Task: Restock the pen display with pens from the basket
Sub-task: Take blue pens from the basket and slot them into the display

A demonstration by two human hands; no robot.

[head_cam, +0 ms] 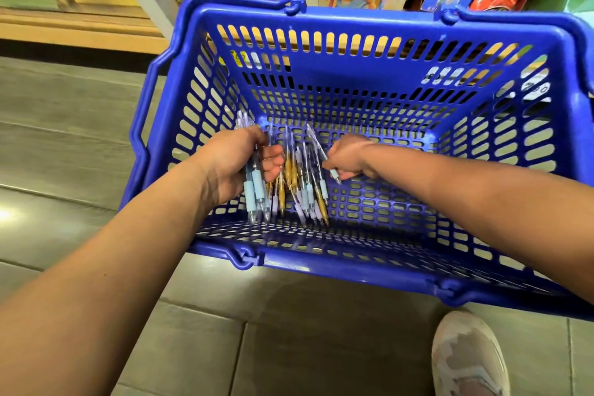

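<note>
The left hand point(238, 164) grips a bundle of light-blue pens point(255, 190), and its fingers hide their middle parts. Beside it, loose pens point(303, 193) lie blurred on the floor of the blue basket point(321, 14). The right hand point(350, 156) pinches one pen point(332, 172), mostly covered. The basket's right side is cut off.

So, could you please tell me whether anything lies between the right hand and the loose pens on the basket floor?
Nothing visible does. The right hand, pinching one pen, is inside the basket, right beside the loose pens. The left hand grips a bundle on the pile's other side, not across it.
</note>
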